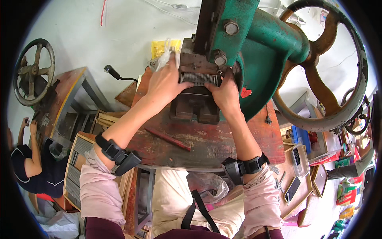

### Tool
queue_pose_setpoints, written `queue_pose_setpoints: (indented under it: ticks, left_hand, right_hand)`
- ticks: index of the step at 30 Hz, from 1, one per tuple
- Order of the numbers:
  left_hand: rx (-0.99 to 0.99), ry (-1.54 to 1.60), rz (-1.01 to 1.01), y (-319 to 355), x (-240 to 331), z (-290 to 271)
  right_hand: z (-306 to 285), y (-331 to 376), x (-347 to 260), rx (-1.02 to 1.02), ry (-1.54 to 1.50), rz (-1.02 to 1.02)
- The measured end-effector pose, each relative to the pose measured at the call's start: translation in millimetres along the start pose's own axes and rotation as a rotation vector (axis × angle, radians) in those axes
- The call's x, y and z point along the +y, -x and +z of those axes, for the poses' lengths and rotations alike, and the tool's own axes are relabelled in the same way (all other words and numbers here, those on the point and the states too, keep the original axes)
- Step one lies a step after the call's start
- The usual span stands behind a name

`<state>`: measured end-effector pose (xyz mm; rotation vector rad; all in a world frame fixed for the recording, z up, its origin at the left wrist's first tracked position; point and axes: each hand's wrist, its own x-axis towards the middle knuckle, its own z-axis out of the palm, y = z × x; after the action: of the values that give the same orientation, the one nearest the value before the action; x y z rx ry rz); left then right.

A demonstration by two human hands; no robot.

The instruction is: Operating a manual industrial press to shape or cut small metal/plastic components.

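Note:
A bundle of thin ridged grey metal strips lies on the dark bed of a green hand press, below its ram. My left hand is at the bundle's left end, its thumb against the front edge and its index finger stretched along the side of the press. At the right end, my right hand presses its thumb on the same edge, with its fingers bent around the side and partly hidden. In front of the strips is a dark slotted metal block. A red stick lies on the worn table nearer me.
A large handwheel stands at the right of the press. Left of the table are trays of grey metal strips, and another person is at a second press. At the right, a phone and a plastic box lie on a board.

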<state>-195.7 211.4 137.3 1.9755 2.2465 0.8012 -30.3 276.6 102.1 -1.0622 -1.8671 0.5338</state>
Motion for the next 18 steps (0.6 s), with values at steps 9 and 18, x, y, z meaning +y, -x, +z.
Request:
queue_pose_setpoints:
  ticks: [9, 18]
  left_hand:
    - [-0.180, -0.169, 0.645, 116, -91, 24]
    - [0.365, 0.039, 0.550, 94, -55, 1]
  right_hand:
    - [5, 4, 14, 0.044, 0.059, -0.087]
    - [2, 9, 12, 0.062, 0.075, -0.079]
